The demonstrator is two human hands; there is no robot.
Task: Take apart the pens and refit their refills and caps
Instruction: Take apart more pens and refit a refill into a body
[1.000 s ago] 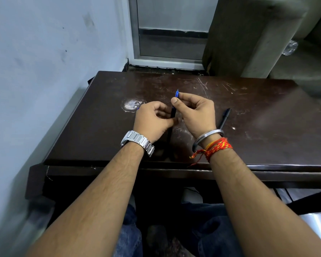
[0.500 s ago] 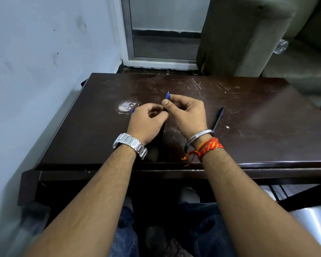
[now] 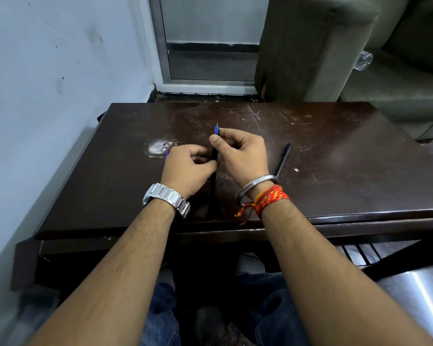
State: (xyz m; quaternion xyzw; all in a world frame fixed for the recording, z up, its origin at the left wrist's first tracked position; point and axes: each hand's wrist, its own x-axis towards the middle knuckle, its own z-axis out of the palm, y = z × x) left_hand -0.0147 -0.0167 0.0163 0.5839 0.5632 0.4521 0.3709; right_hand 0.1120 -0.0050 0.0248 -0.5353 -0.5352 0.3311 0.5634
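The pen is in the middle of the frame, held up over the dark brown table. It stands almost straight, with its blue tip pointing to the top of the frame. The rest of it is black and thin.

The right hand pinches the pen near the blue tip, thumb on one side and fingers curled on the other. The left hand is curled tight, just to the left of the pen, and its fingers touch the black part lower down. A tiny bit of blue pokes out at the far left side of this hand. It may be a cap or a small pen part, but it is too small to tell.

A second pen, all black, lies flat on the table to the right of the right hand. No hand touches it.

The step now looks like pulling the pen apart or pushing its inside back in. To do it well, the hands should hold firm but not squeeze hard, as the thin part could bend. The pull or push should go straight along the pen, not sideways. Small parts should stay in the closed hand or go down on the table near the other pen, so they do not roll off the edge.
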